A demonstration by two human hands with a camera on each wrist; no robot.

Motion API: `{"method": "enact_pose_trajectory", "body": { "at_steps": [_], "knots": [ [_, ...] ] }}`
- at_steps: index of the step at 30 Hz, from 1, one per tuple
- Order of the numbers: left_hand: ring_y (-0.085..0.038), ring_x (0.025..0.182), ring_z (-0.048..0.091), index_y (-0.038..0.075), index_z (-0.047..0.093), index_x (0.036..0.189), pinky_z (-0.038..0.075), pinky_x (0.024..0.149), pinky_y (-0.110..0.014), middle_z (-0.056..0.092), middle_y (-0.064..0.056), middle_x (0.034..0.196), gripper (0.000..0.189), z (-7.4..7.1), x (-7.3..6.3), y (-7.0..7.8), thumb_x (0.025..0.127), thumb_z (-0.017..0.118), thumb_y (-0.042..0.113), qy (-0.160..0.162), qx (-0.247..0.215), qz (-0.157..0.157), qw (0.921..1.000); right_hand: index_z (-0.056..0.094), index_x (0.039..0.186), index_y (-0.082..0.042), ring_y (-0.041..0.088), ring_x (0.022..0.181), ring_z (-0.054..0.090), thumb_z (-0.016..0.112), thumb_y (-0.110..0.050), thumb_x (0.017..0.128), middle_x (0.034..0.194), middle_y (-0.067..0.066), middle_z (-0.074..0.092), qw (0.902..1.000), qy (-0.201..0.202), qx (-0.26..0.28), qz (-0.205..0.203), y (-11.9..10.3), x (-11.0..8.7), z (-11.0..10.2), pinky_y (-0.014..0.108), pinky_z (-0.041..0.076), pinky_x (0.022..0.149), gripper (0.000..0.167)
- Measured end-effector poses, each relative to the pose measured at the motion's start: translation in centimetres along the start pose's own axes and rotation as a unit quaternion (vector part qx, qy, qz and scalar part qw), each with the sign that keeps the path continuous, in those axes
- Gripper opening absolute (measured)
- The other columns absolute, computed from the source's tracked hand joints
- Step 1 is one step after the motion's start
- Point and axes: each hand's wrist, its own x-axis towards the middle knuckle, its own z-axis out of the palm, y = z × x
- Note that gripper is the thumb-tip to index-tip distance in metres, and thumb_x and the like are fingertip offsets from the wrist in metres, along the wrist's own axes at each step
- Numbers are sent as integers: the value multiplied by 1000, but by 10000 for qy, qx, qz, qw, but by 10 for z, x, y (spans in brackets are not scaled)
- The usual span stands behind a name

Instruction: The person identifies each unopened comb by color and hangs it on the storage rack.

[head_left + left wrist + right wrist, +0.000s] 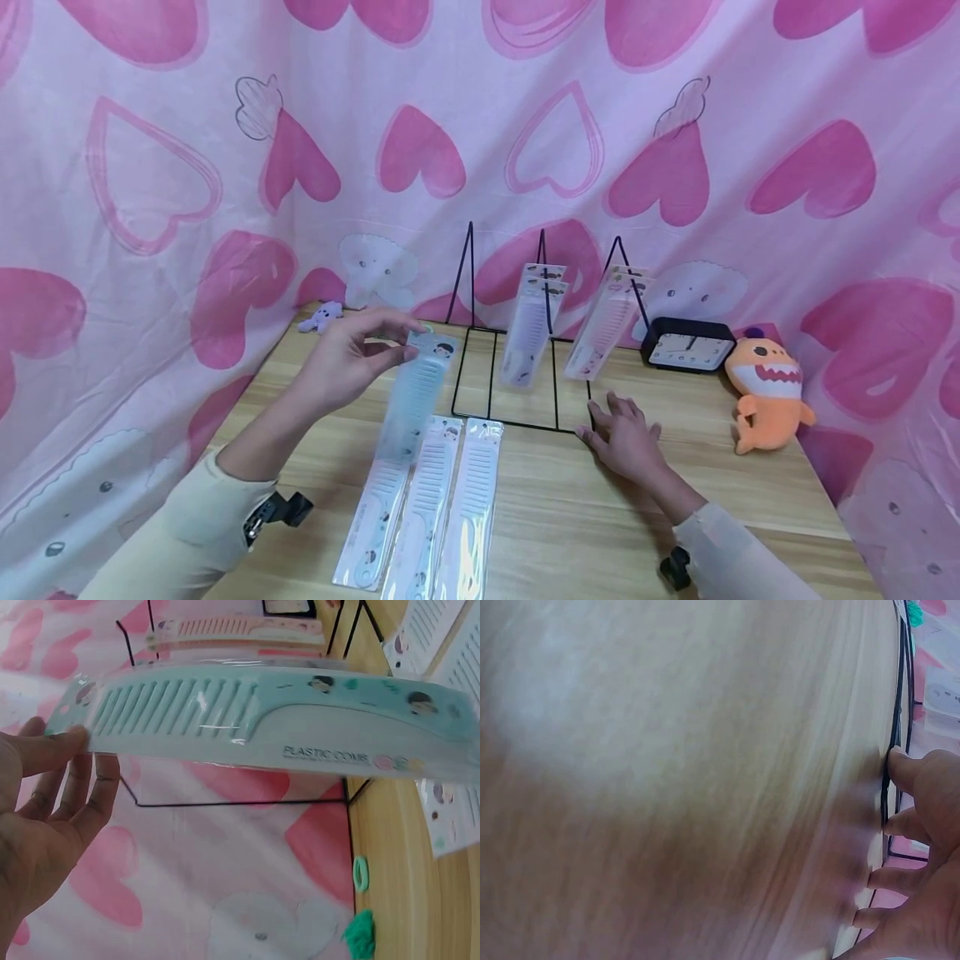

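Note:
My left hand (348,362) pinches the top end of a teal plastic comb (195,709) in a clear package between thumb and fingers. The package hangs tilted over the table, left of a black wire rack (525,424). Two packaged combs on the rack's middle prong (529,329) hang one in front of the other, and pink packaged combs (606,325) hang at its right prong. With fingers spread, my right hand (626,442) rests at the rack's front right corner, its thumb (906,769) against the wire in the right wrist view.
Three more packaged combs (474,492) lie side by side at the table's front. Right of the rack stand a black clock (688,343) and an orange shark plush (768,392). A small purple toy (321,317) sits back left. Behind hangs a pink heart-print curtain (420,150).

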Motion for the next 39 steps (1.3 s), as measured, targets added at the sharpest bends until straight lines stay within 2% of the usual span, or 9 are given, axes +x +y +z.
{"method": "enact_pose_trajectory", "body": {
  "at_steps": [4, 12, 19, 24, 28, 32, 35, 39],
  "knots": [
    [-20, 105, 75, 18, 80, 126, 67, 93, -26, 79, -3, 114, 35, 8, 7, -3, 97, 82, -1, 149, -107, -27, 9998, 58, 161, -11, 66, 159, 28, 66, -49, 110, 175, 33, 34, 10000, 21, 3, -13, 0, -1, 1, 101, 21, 109, 64],
    [-21, 106, 74, 21, 79, 127, 66, 92, -24, 80, -4, 114, 33, 15, 16, -9, 98, 83, 5, 356, -264, -300, 9986, 57, 161, -11, 66, 159, 29, 65, -49, 110, 175, 33, 34, 10000, 55, -32, -44, 2, -1, 2, 101, 22, 109, 64],
    [-20, 107, 75, 19, 79, 126, 67, 91, -26, 79, -6, 115, 34, 20, 21, -14, 97, 84, 3, 364, -485, -288, 9977, 57, 162, -12, 65, 160, 28, 65, -50, 110, 176, 32, 33, 10000, -11, -41, -5, 2, 0, 2, 100, 21, 110, 65],
    [-21, 109, 75, 21, 78, 127, 67, 91, -27, 80, -5, 117, 32, 22, 25, -19, 99, 84, 7, 371, -356, -343, 9981, 57, 162, -12, 65, 160, 28, 65, -49, 110, 176, 32, 33, 10000, -14, -28, -18, 2, 0, 1, 101, 21, 110, 64],
    [-23, 114, 75, 25, 77, 129, 67, 90, -30, 79, -3, 123, 33, 25, 35, -25, 100, 83, 10, 370, -294, -460, 9978, 57, 162, -11, 66, 159, 28, 65, -50, 110, 176, 33, 33, 10000, -37, -32, -23, 2, 1, 0, 101, 20, 109, 64],
    [-27, 114, 75, 21, 76, 129, 68, 85, -31, 79, -7, 124, 32, 28, 48, -31, 100, 82, 7, 426, -478, -442, 9970, 58, 161, -11, 66, 158, 30, 65, -50, 110, 175, 34, 34, 10000, -19, -36, -51, 2, 1, 0, 101, 21, 108, 65],
    [-29, 114, 75, 17, 76, 129, 68, 85, -28, 77, -10, 125, 31, 32, 57, -36, 101, 80, 5, 555, -644, -345, 9958, 58, 161, -11, 66, 158, 30, 66, -49, 110, 175, 34, 35, 10000, 12, -37, -67, 2, 1, 0, 101, 22, 108, 64],
    [-28, 115, 73, 15, 76, 129, 68, 84, -25, 73, -8, 130, 32, 37, 67, -43, 101, 78, 1, 811, -775, -259, 9933, 59, 160, -10, 66, 158, 31, 67, -48, 109, 174, 33, 36, 9999, 64, -30, -92, 2, 0, 0, 101, 22, 108, 64]
  ]
}}
